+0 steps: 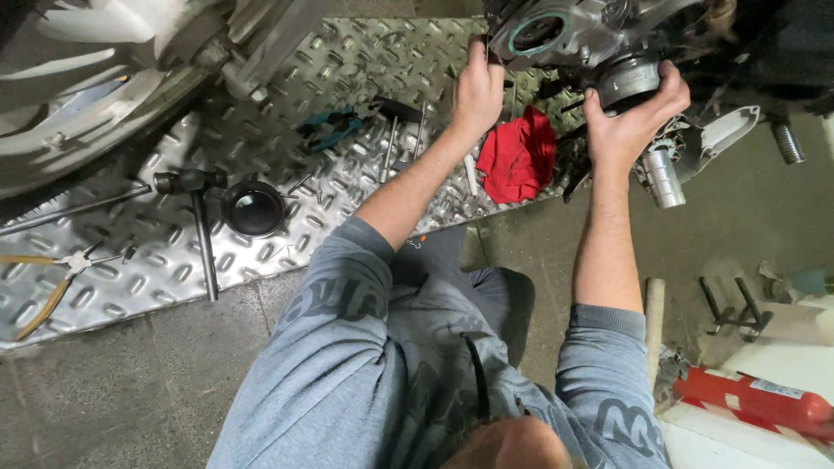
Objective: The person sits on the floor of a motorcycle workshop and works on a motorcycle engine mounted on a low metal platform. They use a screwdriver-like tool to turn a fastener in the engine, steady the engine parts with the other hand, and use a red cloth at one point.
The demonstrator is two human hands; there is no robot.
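At the far edge of the embossed steel tread plate (261,113), both forearms stretched forward and up, sleeves of the grey sweatshirt pushed back to the elbows. Left hand (479,89) raised with its back to the camera, fingers curled over the lower rim of the grey metal engine casing (556,30); fingertips hidden behind the casing, so the exact grip cannot be told. Right hand (632,117) cupped from below around the dark round cylindrical part (627,80) that sticks out of the casing, thumb on its left side, fingers wrapped over its right side, wrist bent back. Between the two wrists, at the plate's far right corner, a crumpled red rag (519,156). Just beside the right wrist, a ribbed silver cylinder (664,178). Nearer the plate's middle, a teal-handled pair of pliers (328,128), a black round cup-shaped cover (253,208) and a dark steel hammer (198,217). Near the plate's left edge, yellow-handled pliers (52,282). Over the plate's far left corner, a silver spoked wheel (95,78).
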